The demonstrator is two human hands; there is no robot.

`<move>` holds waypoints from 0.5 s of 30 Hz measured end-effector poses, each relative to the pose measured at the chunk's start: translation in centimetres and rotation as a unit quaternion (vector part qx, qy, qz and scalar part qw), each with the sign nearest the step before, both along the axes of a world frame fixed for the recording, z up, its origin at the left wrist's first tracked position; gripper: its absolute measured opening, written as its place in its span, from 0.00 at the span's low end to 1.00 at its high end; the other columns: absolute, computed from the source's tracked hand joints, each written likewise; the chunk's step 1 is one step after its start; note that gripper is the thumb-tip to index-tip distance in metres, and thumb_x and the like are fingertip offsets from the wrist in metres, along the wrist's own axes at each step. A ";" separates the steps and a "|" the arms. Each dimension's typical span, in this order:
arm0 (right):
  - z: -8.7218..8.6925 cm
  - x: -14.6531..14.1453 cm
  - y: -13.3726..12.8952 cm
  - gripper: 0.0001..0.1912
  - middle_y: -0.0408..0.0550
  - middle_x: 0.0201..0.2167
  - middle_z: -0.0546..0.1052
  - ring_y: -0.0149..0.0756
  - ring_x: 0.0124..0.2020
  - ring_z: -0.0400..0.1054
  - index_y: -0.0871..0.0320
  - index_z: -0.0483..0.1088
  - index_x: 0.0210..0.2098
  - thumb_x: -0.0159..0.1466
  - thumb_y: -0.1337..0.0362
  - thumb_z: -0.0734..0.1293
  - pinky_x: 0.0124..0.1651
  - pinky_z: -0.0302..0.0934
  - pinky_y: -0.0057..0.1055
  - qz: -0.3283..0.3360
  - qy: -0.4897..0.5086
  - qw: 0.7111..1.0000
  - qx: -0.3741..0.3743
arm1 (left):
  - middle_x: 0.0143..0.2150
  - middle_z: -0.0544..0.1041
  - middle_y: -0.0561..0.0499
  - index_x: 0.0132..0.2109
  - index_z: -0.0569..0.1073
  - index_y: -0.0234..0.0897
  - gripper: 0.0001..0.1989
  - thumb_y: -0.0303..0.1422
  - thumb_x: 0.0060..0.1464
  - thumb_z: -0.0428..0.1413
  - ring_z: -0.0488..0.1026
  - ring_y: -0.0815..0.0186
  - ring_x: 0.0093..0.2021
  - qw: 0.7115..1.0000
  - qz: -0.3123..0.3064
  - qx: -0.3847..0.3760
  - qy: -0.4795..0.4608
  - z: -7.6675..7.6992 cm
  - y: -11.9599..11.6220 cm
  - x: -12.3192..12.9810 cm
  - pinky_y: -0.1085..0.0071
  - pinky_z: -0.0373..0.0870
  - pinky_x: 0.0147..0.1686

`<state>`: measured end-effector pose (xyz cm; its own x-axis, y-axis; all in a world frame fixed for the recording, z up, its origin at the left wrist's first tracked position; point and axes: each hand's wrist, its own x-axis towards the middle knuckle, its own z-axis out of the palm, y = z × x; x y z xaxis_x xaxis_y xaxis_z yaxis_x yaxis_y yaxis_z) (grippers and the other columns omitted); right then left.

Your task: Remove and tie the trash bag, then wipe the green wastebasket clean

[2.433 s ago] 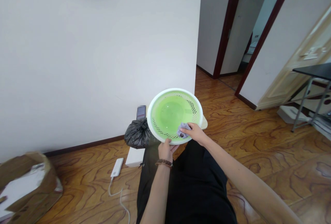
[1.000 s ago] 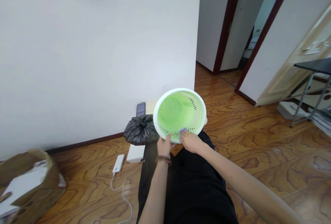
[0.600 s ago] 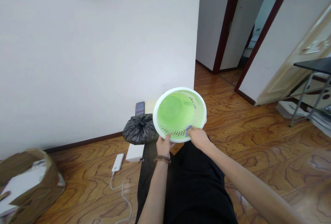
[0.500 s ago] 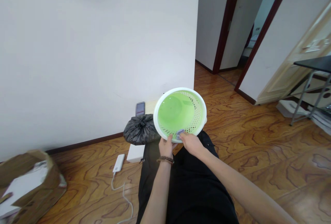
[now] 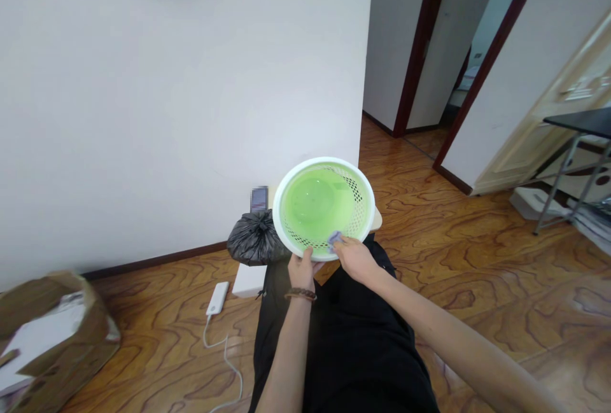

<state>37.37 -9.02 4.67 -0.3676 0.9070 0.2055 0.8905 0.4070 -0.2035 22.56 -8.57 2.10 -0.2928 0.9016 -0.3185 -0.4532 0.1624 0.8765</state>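
A round green basket (image 5: 310, 200) with a white rim and perforated sides tilts toward me above my lap. My left hand (image 5: 302, 270), with a brown beaded bracelet at the wrist, grips the near rim, thumb on top. A small pale purple cloth (image 5: 335, 239) is pinched in my right hand (image 5: 354, 259) and touches the inner wall near the lower right rim. Part of the cloth is hidden under the fingers.
Left of the basket is a tied black plastic bag (image 5: 258, 238), with a phone (image 5: 259, 198) behind it. A white box (image 5: 249, 280), a white power strip (image 5: 217, 298) and an open cardboard box (image 5: 90, 336) are lower left. A folding table (image 5: 580, 121) stands right.
The basket has shifted slightly left and faces up a little more. My left hand moved left with it, while my right hand and the cloth rose slightly along the inner wall.
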 end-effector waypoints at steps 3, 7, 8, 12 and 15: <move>-0.1 -1.6 -0.7 0.19 0.55 0.46 0.74 0.37 0.56 0.59 0.64 0.66 0.49 0.68 0.65 0.49 0.56 0.52 0.33 0.030 0.033 0.999 -0.005 | 0.41 0.76 0.42 0.48 0.69 0.33 0.18 0.29 0.48 0.58 0.76 0.63 0.33 1.000 0.008 0.002 -0.013 0.0 -0.1 -0.2 0.60 0.75 0.35; 1.1 -0.3 -0.1 0.16 0.56 0.43 0.74 0.37 0.56 0.58 0.63 0.68 0.45 0.66 0.69 0.52 0.58 0.48 0.34 0.044 -0.020 0.999 -0.005 | 0.42 0.75 0.41 0.48 0.68 0.33 0.18 0.30 0.48 0.58 0.76 0.62 0.34 1.000 0.013 -0.006 -0.020 0.2 0.1 -0.9 0.59 0.75 0.35; 1.5 0.4 0.2 0.15 0.57 0.43 0.74 0.37 0.56 0.58 0.64 0.68 0.44 0.65 0.70 0.53 0.59 0.46 0.35 0.030 -0.038 0.999 -0.001 | 0.42 0.75 0.41 0.48 0.68 0.32 0.18 0.30 0.48 0.58 0.76 0.62 0.34 1.000 0.012 -0.006 -0.019 0.3 0.1 -0.9 0.58 0.75 0.35; 2.4 2.3 0.9 0.15 0.61 0.46 0.72 0.39 0.57 0.57 0.65 0.69 0.42 0.64 0.73 0.53 0.60 0.42 0.36 -0.032 -0.076 0.997 -0.011 | 0.42 0.75 0.41 0.47 0.69 0.33 0.17 0.29 0.48 0.58 0.77 0.61 0.34 1.000 0.001 -0.005 -0.014 0.4 0.1 -0.4 0.57 0.75 0.35; 1.9 1.1 0.3 0.15 0.59 0.46 0.72 0.38 0.53 0.62 0.63 0.68 0.44 0.65 0.70 0.53 0.55 0.50 0.32 -0.032 -0.055 0.996 -0.061 | 0.41 0.76 0.41 0.46 0.69 0.32 0.16 0.29 0.49 0.58 0.77 0.62 0.33 1.000 0.002 -0.010 -0.008 0.5 -0.1 0.6 0.59 0.75 0.35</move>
